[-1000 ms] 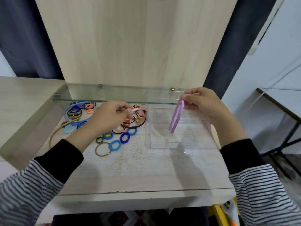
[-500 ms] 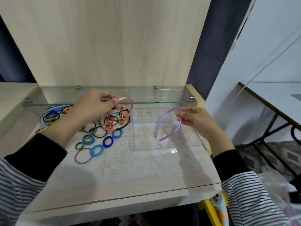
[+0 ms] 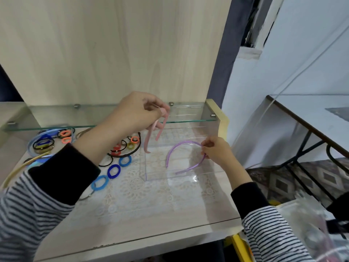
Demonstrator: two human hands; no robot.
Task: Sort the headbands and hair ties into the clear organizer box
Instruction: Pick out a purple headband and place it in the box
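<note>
Lower now than half a second back, the purple headband has dropped from its tilt above the box to lie almost flat inside it, open ends toward the box's front left. We cannot tell whether it already rests on the box floor. Our right hand has a narrow grip, fingertips pinching the arch at the box's right side.

We have also raised the pink headband and carried it rightward. It hangs from our left hand above the box's back left corner, ends down, the lower tip just over the left wall. That grip is curled round the band's top.

We judge the purple one as good as placed, needing only a release, with the pink one lined up to follow. The hair ties lie spread on the bench left of the box, with more headbands further left, so most of the sorting remains. The glass shelf runs behind the box.
</note>
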